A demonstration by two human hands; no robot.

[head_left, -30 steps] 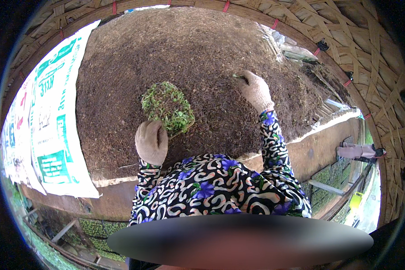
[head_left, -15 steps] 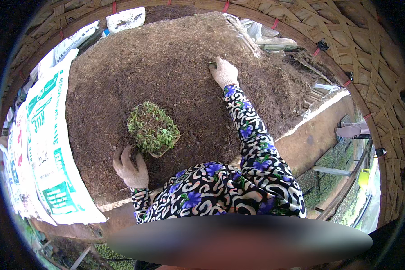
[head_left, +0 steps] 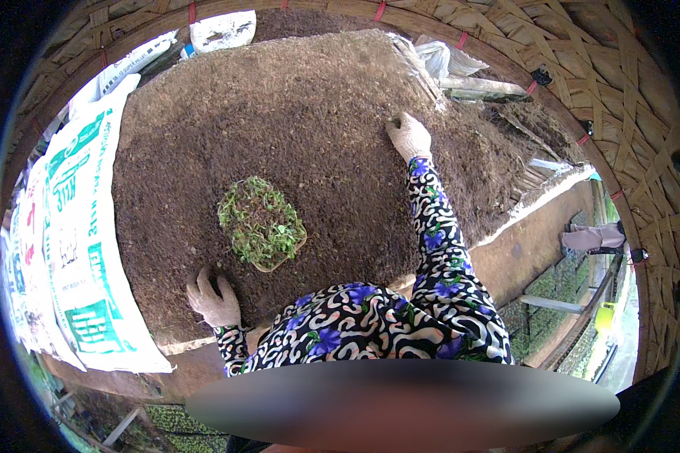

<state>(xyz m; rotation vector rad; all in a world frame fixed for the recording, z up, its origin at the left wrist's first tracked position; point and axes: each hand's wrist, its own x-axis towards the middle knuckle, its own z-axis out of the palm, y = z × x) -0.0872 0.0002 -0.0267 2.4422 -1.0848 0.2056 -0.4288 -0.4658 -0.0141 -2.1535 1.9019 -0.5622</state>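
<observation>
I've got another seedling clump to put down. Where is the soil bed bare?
Bare soil lies between the seedling clump and the right hand, and beyond toward the far edge. The near edge by the left hand is tight; printed sacks cover the left.

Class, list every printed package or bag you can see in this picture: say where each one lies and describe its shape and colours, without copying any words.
Large sack: flat along the soil bed's left edge, long, white with green and red print.
Small bag: at the bed's far end, crumpled, white with dark marks.
</observation>
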